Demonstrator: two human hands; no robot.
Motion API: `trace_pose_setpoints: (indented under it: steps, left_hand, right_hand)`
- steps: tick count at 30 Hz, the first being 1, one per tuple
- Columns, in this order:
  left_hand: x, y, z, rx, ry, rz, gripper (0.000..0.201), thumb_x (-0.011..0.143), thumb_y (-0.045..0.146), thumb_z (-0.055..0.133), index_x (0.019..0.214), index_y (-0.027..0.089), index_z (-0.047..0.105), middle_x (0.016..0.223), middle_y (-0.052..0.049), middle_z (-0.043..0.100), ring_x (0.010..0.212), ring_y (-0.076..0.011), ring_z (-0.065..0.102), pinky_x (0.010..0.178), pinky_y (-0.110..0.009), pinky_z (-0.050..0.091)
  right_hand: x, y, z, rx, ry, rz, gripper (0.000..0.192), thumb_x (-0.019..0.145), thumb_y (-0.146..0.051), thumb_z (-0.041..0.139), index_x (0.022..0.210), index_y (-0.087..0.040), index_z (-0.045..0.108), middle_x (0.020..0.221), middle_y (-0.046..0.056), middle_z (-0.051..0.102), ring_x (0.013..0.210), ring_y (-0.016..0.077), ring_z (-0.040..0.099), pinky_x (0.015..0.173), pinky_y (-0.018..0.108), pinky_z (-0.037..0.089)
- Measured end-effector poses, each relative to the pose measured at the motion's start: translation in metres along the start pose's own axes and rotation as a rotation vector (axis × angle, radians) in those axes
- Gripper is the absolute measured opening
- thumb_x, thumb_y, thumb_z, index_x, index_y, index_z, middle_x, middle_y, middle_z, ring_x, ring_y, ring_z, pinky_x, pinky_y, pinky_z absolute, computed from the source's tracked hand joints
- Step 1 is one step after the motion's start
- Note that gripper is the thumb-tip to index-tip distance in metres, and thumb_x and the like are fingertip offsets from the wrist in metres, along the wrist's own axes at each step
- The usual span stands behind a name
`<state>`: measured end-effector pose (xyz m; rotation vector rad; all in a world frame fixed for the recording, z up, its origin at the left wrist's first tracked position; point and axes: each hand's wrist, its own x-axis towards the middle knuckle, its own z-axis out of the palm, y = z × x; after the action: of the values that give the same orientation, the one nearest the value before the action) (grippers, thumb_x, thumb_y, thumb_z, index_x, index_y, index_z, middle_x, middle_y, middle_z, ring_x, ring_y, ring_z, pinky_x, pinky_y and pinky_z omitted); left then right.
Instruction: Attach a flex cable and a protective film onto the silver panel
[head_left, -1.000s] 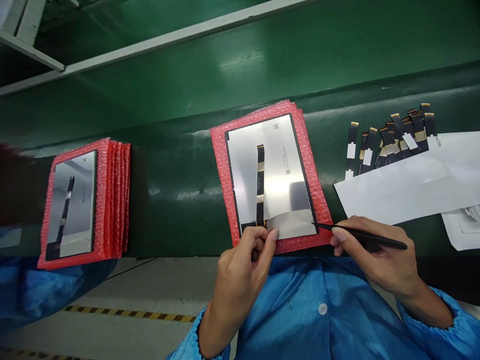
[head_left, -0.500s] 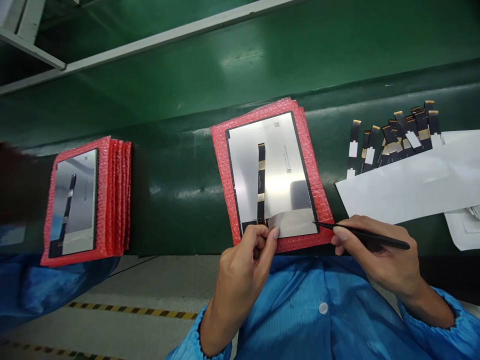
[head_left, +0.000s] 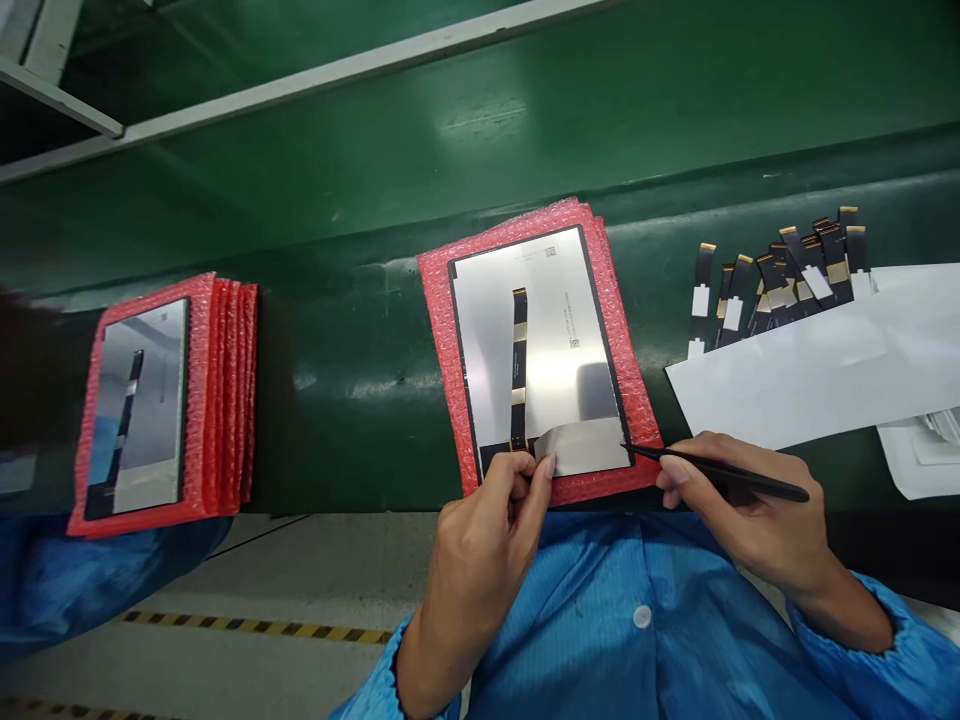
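Red bubble wrap (head_left: 600,260) pads the panel (head_left: 559,350) I work on, at the near edge of the green belt (head_left: 360,390). My left hand (head_left: 487,540) pinches the silvery strip (head_left: 581,445) at the panel's near edge, thumb and forefinger closed on its left end. My right hand (head_left: 739,510) grips black tweezers (head_left: 720,474), tip touching the panel's near right corner. I see bare belt left of the panel, up to a second red stack (head_left: 225,390). To the right, white paper (head_left: 817,365) and flex cables (head_left: 787,280) lie close, crowding that side.
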<state>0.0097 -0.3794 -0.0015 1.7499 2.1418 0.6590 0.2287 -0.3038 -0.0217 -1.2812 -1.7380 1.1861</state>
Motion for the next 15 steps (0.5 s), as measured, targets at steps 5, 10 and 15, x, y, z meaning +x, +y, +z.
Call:
trace_pose_setpoints:
  steps: [5,10,15]
  left_hand:
    - [-0.0031,-0.0050,0.0037,0.036,0.019,0.041,0.026,0.097,0.044,0.050,0.086,0.023,0.060,0.054,0.011,0.048,0.039,-0.0016,0.042,0.042,-0.013,0.037]
    - [-0.0046,-0.0069,0.0057,0.048,0.021,0.028,0.030,0.098,0.047,0.048,0.086,0.022,0.061,0.054,0.010,0.050,0.038,-0.0021,0.045,0.043,-0.013,0.038]
    - [-0.0047,-0.0065,0.0054,0.059,0.020,0.029,0.030,0.097,0.048,0.048,0.086,0.023,0.061,0.053,0.010,0.050,0.037,-0.0027,0.045,0.042,-0.014,0.038]
  right_hand:
    - [-0.0015,-0.0001,0.0008,0.010,0.012,0.008,0.020,0.084,-0.028,0.068,0.087,-0.047,0.073,0.059,-0.005,0.071,0.048,0.0248,0.068,0.038,0.041,0.058]
    - [-0.0010,-0.0003,0.0010,0.075,0.095,0.054,0.030,0.088,-0.023,0.062,0.096,-0.049,0.073,0.067,-0.005,0.074,0.050,0.0263,0.070,0.045,0.044,0.062]
    - [-0.0007,0.0002,-0.0031,0.034,0.010,-0.124,0.050,0.095,-0.019,0.047,0.135,-0.049,0.052,0.094,-0.005,0.079,0.049,0.0246,0.072,0.045,0.042,0.064]
